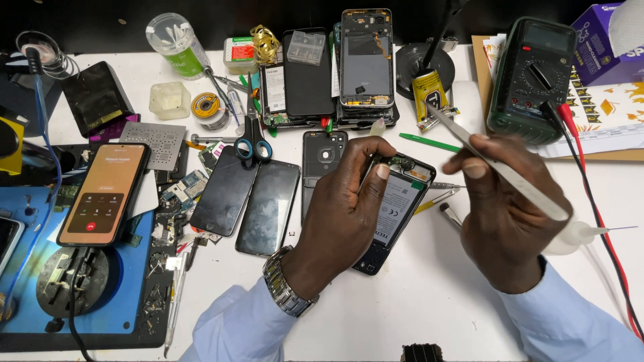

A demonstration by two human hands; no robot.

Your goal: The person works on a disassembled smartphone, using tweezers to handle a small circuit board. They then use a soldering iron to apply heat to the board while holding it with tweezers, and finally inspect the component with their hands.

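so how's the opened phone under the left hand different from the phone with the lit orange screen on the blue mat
The opened black phone lies back up with its cover off, battery and board exposed; the lit-screen phone lies face up, closed, showing an orange screen.
The opened phone is held by the left hand, with the right hand holding metal tweezers beside it; the lit phone is untouched.
The opened phone rests on the white table; the lit one on the blue mat.
Both are slim rectangular phones, lying tilted.

Left hand (349, 201) gripping an opened phone (396, 204) on the white table (416, 295), right hand (500, 214) pinching metal tweezers (500, 167) above it, beside a green multimeter (530, 77), blue-handled scissors (252, 137) and a lit phone (104, 193).
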